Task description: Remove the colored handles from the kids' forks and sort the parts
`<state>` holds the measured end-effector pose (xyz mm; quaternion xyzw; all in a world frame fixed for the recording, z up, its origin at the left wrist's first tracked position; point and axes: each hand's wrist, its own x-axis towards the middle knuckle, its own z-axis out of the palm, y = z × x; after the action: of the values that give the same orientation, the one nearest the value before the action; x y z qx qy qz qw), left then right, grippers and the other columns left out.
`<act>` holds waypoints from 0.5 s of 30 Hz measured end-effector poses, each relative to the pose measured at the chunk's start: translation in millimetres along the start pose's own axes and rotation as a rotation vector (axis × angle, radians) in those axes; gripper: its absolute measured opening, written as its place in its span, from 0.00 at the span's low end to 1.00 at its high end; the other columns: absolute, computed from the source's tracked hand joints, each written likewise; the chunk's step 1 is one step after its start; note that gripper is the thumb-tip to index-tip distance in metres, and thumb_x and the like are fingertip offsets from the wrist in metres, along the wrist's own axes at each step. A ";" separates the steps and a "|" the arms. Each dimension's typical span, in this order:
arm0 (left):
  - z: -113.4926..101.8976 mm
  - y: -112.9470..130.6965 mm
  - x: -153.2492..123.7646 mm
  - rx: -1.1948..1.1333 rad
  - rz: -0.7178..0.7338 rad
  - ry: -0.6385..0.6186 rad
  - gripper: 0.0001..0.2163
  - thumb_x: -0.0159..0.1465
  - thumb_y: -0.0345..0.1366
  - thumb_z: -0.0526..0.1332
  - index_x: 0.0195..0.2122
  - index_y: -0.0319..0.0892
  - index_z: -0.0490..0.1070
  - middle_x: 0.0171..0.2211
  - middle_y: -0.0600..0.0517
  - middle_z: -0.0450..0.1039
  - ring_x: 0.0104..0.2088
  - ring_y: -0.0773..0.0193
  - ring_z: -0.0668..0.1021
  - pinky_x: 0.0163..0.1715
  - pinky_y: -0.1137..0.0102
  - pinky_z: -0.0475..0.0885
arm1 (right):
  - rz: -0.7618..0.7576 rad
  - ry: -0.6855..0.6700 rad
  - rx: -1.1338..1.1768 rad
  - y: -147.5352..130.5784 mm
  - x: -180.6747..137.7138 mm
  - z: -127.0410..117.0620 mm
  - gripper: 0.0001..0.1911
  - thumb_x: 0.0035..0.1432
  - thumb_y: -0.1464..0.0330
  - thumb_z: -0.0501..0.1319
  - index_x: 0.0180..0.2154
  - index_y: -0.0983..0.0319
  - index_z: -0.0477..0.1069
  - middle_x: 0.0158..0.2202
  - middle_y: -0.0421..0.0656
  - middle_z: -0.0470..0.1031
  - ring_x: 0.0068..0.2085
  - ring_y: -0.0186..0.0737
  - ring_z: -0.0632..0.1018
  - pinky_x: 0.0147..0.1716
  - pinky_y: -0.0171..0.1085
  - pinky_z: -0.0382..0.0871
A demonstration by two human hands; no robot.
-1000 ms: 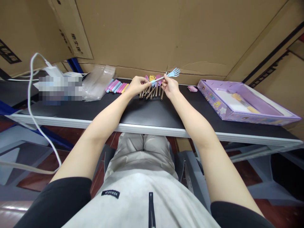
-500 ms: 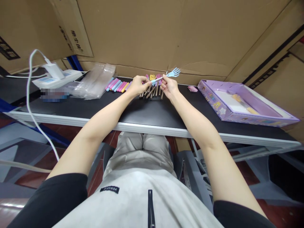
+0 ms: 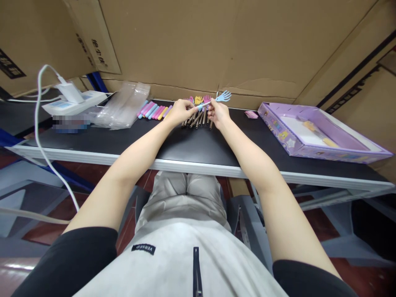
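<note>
A back scratcher with a light blue hand-shaped head (image 3: 223, 96) and a thin metal rod is held between my two hands, over the back of the table. My left hand (image 3: 181, 111) pinches its light blue handle end. Closer to the head, the fingers of my right hand (image 3: 219, 113) are closed on the rod. Below and between my hands lie several metal rods (image 3: 196, 122) with pink, yellow and purple hand-shaped heads (image 3: 198, 100), partly hidden by my hands. A row of pastel handles (image 3: 154, 111) rests left of my left hand.
Clear plastic bags (image 3: 122, 108) lie left of the handles, beside a white power strip (image 3: 76, 103) with a plugged-in cable. On the right, a purple box (image 3: 334, 154) stands open near a small pink packet (image 3: 251, 114). Cardboard (image 3: 198, 45) walls the back of the black table (image 3: 198, 148).
My right hand has shifted slightly left toward my left hand, and the blue head has come left and a little down with it. My left hand has barely moved.
</note>
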<state>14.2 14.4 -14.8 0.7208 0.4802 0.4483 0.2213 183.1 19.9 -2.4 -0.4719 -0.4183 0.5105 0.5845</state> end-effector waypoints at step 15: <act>-3.6 -16.4 11.2 0.125 0.055 0.074 0.03 0.66 0.33 0.62 0.36 0.41 0.76 0.39 0.45 0.80 0.45 0.55 0.78 0.55 0.65 0.70 | -0.068 0.053 -0.139 -5.6 40.7 -37.0 0.16 0.72 0.69 0.62 0.28 0.60 0.66 0.18 0.34 0.62 0.18 0.29 0.65 0.18 0.28 0.61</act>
<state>4.6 31.2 -20.5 0.7290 0.4951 0.4496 0.1460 225.4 55.5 -4.2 -0.5103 -0.4530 0.4473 0.5782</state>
